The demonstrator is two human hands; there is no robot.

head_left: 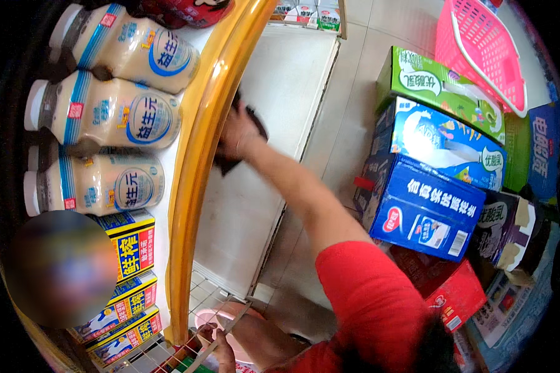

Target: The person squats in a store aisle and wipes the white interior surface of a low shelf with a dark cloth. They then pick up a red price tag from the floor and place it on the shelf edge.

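Note:
My right hand, blurred, reaches in past the yellow shelf edge from a red-sleeved arm. It presses a dark cloth against a white shelf board; the shelf edge hides part of hand and cloth. At the bottom, my left hand has thumb and fingers closed around the metal rim of a wire rack. On the shelf above the board lie or stand several cream-coloured drink bottles with white caps, beside yellow-and-blue printed cartons.
Stacked drink cartons stand on the tiled floor: a green one, a blue one and a red one. Behind them is a pink plastic basket. A pink tub sits below the rack. Small packs line the far end.

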